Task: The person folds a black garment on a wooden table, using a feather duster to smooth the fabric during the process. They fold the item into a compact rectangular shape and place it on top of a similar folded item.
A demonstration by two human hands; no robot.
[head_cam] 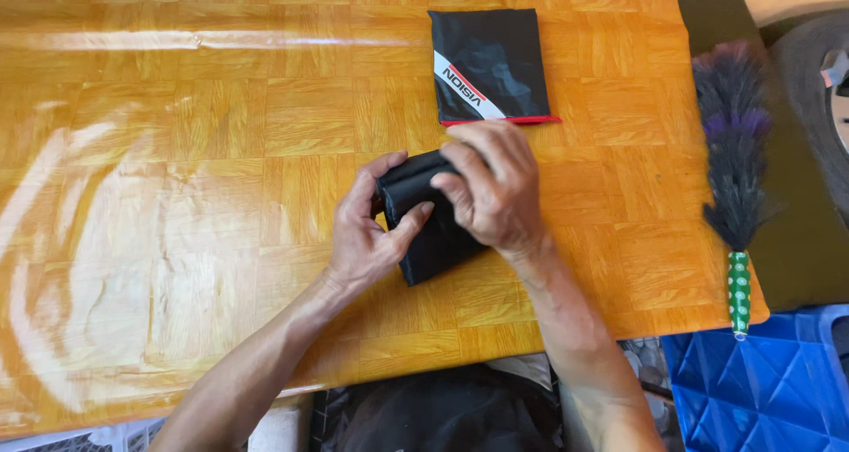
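On glossy orange parquet-pattern table [177,151], folded black cloth [433,231]

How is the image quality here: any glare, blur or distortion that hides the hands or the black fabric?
Head view: strong glare streaks the glossy wooden table at left, clear of the work; left hand, right hand and the folded black fabric are sharp and evenly lit; the black pouch and feather duster read clearly; table edges bow slightly.

- The left hand [367,240] and right hand [491,191] are showing bare, wearing no gloves or rings.
- Both forearms are showing uncovered, with no sleeves reaching them.
- Dark clothing is covering the lap.
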